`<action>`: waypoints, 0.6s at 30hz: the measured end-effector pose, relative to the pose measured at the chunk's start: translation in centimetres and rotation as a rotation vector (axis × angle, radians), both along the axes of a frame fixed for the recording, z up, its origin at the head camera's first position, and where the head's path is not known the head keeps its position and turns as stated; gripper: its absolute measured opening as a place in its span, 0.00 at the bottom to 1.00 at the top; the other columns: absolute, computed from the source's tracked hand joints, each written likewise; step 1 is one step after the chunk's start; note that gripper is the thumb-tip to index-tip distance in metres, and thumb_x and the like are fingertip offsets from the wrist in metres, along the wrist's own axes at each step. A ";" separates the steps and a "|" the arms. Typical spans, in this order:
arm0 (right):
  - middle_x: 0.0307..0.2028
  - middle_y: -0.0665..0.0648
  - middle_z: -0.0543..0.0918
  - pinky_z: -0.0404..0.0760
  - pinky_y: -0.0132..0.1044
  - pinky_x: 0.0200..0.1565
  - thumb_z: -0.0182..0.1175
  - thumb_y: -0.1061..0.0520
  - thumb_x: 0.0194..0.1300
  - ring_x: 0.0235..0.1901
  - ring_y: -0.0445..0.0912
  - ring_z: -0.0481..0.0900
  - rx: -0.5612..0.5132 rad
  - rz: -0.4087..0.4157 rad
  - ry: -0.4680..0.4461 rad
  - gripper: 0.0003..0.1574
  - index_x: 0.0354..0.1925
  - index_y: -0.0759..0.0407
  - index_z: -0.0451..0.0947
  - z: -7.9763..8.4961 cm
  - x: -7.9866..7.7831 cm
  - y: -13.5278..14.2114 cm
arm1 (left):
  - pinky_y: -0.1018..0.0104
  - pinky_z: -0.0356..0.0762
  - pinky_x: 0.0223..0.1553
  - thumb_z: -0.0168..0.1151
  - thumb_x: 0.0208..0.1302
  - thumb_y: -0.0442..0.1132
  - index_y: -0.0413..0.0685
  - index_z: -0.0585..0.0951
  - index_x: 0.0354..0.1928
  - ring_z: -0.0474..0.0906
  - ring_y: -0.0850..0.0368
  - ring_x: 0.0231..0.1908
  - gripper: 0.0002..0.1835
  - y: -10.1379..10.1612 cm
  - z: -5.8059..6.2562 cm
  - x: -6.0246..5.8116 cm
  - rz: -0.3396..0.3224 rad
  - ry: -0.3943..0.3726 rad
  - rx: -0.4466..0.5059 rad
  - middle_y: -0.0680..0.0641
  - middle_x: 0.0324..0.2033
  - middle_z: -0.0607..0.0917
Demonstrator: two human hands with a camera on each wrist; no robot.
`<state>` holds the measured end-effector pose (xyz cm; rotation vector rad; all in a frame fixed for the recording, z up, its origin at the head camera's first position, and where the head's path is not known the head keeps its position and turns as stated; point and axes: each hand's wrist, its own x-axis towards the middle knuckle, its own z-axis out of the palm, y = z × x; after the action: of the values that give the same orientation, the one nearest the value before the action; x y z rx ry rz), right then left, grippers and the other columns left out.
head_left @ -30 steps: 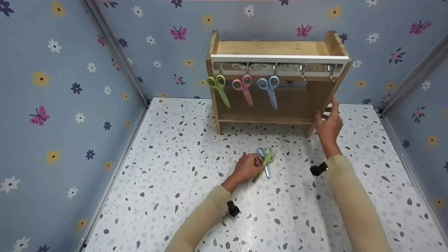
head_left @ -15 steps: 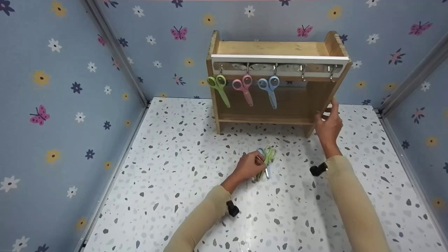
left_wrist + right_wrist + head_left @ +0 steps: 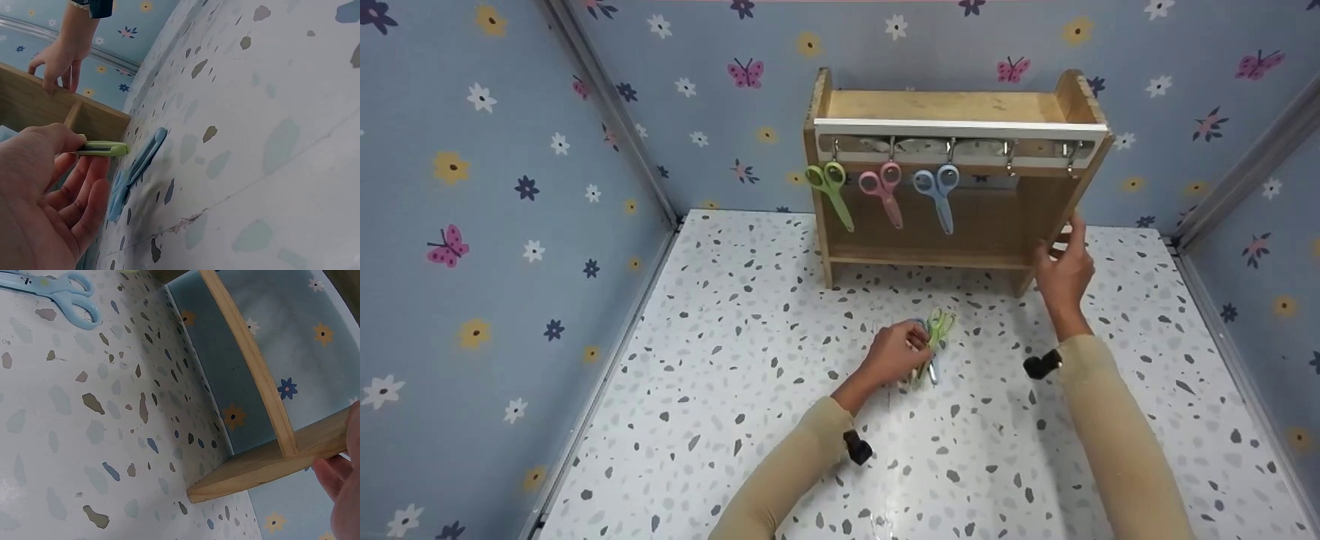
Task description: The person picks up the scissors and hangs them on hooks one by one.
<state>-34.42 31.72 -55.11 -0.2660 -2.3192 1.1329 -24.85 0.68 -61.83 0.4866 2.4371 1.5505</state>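
"Where are the green scissors (image 3: pixel 940 324)?"

"Low centre of the head view, pinched between thumb and fingers of the left hand (image 3: pixel 894 354)."

"Which way do they point?"

"Their long axis slants: loops toward the upper right and the wooden rack (image 3: pixel 937 105), blade end toward the lower left."

"And the two bare hooks (image 3: pixel 1010 161)?"

"Above and right of the scissors, upper right of the frame. The right hand (image 3: pixel 1065 274) is nearer those, but it grips the rack's side panel."

"Anything close by?"

"Blue scissors (image 3: pixel 138 169) on the surface (image 3: pixel 735 420), just beside the left hand."
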 end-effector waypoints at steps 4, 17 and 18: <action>0.64 0.69 0.86 0.87 0.58 0.70 0.59 0.60 0.84 0.66 0.62 0.88 0.000 0.000 -0.010 0.41 0.87 0.43 0.60 0.1 0.0 0.0 | 0.65 0.83 0.46 0.68 0.75 0.39 0.48 0.88 0.51 0.87 0.62 0.40 0.08 0.0 0.3 -0.1 -0.001 0.010 0.002 0.44 0.47 0.95; 0.63 0.72 0.86 0.87 0.61 0.69 0.59 0.61 0.83 0.65 0.65 0.88 0.005 0.004 0.025 0.42 0.87 0.45 0.61 -0.1 0.1 -0.1 | 0.70 0.80 0.42 0.71 0.76 0.41 0.48 0.88 0.51 0.83 0.64 0.36 0.08 0.2 1.3 0.0 0.007 0.058 0.064 0.43 0.46 0.95; 0.63 0.71 0.86 0.87 0.60 0.70 0.59 0.61 0.83 0.66 0.64 0.88 0.001 0.004 0.019 0.43 0.88 0.44 0.60 0.0 0.1 -0.2 | 0.70 0.80 0.42 0.71 0.76 0.41 0.47 0.88 0.51 0.83 0.64 0.37 0.08 0.2 1.4 0.0 0.007 0.063 0.068 0.43 0.46 0.95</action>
<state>-34.28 31.55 -55.16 -0.2485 -2.3046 1.1310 -24.90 0.85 -60.43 0.5478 2.4414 1.6503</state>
